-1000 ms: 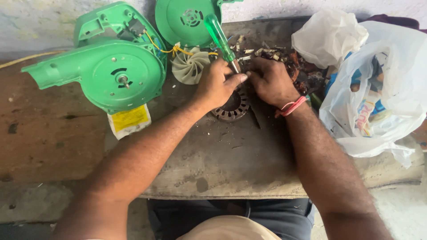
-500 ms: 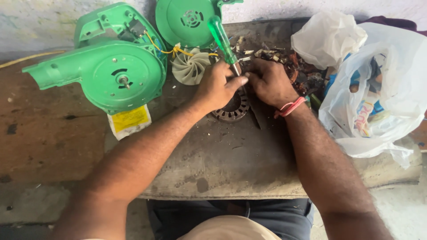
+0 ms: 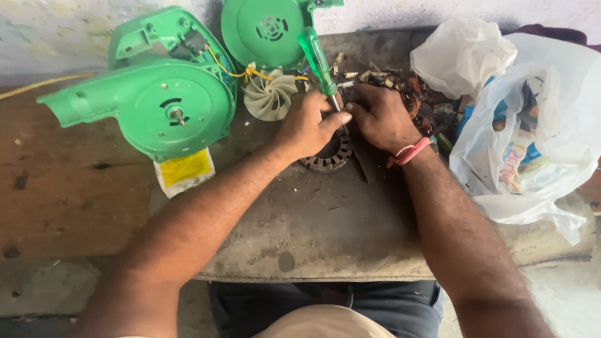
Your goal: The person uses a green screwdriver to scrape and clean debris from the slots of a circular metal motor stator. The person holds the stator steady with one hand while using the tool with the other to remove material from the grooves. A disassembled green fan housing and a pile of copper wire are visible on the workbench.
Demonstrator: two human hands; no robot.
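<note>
My left hand [image 3: 308, 125] grips a green-handled screwdriver [image 3: 316, 56], its shaft pointing down between my two hands. Under both hands lies a dark round metal motor core [image 3: 330, 156] on the grey work slab [image 3: 325, 231]. My right hand [image 3: 379, 116] presses on the core's far right side, fingers curled; a red band circles its wrist. What the fingers pinch is hidden. A white plastic fan wheel [image 3: 269, 94] with yellow wires sits just left of the screwdriver.
Two green blower housing halves [image 3: 150, 103] [image 3: 266, 31] lie at the back left. A yellow label card [image 3: 184, 170] lies below them. White plastic bags [image 3: 532, 131] fill the right side. Small scrap parts [image 3: 413, 87] are piled behind my right hand.
Both hands stay on the motor core with only slight shifts. The screwdriver handle keeps nearly the same tilt.
</note>
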